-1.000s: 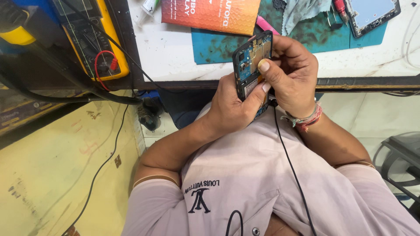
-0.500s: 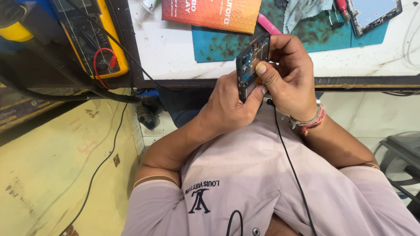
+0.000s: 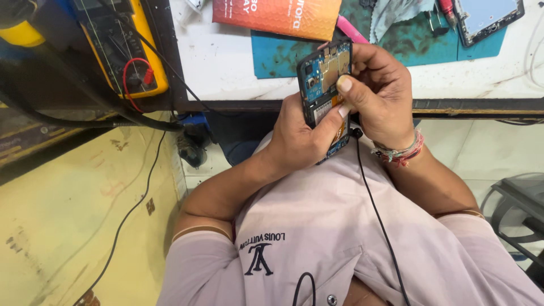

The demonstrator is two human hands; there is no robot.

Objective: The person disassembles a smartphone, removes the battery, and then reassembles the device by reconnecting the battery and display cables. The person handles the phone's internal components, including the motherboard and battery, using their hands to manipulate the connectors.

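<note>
You're at a white table (image 3: pixel 238 62) with a dark front edge, a teal mat (image 3: pixel 283 54) lying on top. Pale floor tiles (image 3: pixel 493 147) show under it on your right. A worn yellow surface (image 3: pixel 68 215) fills the left, with a thin black cable (image 3: pixel 127 218) trailing across. Light's bright and even.

Bright even light, soft shadows, sharp focus
</note>
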